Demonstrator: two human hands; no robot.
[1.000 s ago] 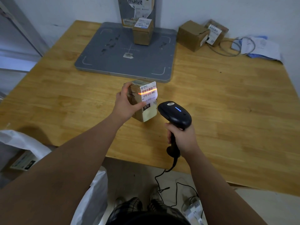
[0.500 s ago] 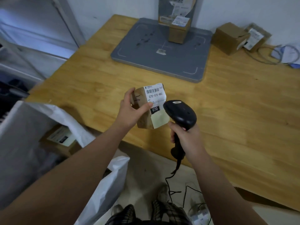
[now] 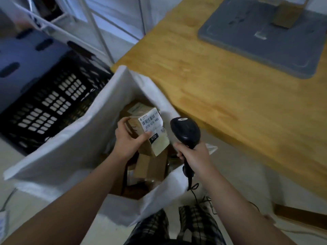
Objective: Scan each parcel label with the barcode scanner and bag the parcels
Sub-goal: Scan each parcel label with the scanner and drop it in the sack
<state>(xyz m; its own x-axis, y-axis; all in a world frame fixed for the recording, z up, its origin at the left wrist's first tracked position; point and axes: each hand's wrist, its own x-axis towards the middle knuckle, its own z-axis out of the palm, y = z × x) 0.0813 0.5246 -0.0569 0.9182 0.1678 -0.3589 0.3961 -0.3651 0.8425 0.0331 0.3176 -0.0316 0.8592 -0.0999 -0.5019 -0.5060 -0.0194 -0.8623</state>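
My left hand [image 3: 128, 138] grips a small brown parcel [image 3: 150, 131] with a white barcode label and a black "070" tag. The parcel hangs over the open mouth of a white bag [image 3: 74, 145] on the floor beside the table. Several brown parcels [image 3: 150, 167] lie inside the bag. My right hand [image 3: 193, 153] holds the black barcode scanner [image 3: 185, 131] by its handle, just right of the parcel, with its cable trailing down. No scan beam shows on the label.
The wooden table [image 3: 230, 96] fills the right side, with a grey pad [image 3: 265, 34] and a brown box [image 3: 287, 13] standing on it. A black perforated crate [image 3: 49, 101] sits left of the bag. White shelving rails [image 3: 99, 29] rise behind it.
The red scan line on the label went out. My left hand carried the parcel off the table, down and left over the open bag. The scanner followed alongside, and my view turned towards the bag.
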